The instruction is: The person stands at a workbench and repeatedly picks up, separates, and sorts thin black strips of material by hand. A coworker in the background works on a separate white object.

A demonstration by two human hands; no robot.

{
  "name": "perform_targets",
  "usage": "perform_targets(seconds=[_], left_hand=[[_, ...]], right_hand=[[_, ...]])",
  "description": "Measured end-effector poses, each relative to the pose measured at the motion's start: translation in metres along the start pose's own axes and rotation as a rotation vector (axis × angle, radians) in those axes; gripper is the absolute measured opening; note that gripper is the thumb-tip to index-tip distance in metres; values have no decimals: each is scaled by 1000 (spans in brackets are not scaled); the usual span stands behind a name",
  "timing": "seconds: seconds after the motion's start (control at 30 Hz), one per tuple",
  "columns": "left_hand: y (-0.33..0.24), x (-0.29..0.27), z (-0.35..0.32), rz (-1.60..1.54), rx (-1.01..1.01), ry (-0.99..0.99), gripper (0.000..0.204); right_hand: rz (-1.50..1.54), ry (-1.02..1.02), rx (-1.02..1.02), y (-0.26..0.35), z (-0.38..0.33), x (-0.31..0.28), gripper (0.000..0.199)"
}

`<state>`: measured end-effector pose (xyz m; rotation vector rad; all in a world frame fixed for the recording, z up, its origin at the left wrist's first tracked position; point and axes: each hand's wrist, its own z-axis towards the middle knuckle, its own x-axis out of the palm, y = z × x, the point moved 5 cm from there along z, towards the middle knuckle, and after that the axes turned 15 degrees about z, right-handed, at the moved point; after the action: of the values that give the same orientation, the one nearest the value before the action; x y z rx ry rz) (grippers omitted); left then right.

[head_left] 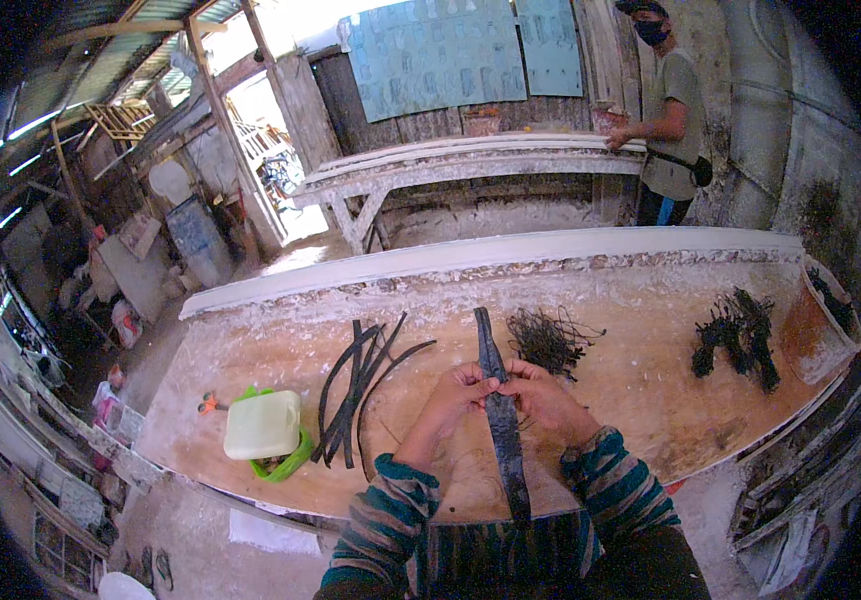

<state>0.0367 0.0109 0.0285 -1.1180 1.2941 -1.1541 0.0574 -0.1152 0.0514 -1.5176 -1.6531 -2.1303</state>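
Left hand [454,398] and right hand [548,402] pinch a black strip [505,440] mid-frame; the far-right bucket [813,330] holds dark strands [831,296].

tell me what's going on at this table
The person's left hand and right hand together pinch a dark flat strip over a wooden table. Curved black strips lie to the left, a tangle of black strands just beyond the right hand. In the background, a co-worker stands beside a long bench.

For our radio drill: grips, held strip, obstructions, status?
Left grip, right grip: both pinching strip. Strip: dark, long, flat. Tangle beyond right grip; no evident obstruction.
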Motion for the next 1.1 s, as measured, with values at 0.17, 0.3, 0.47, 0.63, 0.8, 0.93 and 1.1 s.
perform_targets(seconds=[0.17,0.3,0.47,0.63,0.8,0.93,1.1], left_hand=[[-4,1,-4,-1,-14,-4,16],[-8,3,-3,10,16,31,16],[1,-1,3,16,0,20,17],[-4,3,-1,-80,7,66,17],[-2,6,-2,-67,8,83,19],[-10,10,-2,-49,46,108,19],[-10,6,-7,-146,-1,43,13]], right_hand=[[53,17,29,-7,4,-12,18],[85,93,10,-4,2,-4,19],[127,84,38,-5,0,-2,17],[78,69,4,-13,9,-21,16],[52,98,10,-9,6,-13,22],[35,82,-32,-9,5,-17,19],[62,33,9,-7,3,-12,18]])
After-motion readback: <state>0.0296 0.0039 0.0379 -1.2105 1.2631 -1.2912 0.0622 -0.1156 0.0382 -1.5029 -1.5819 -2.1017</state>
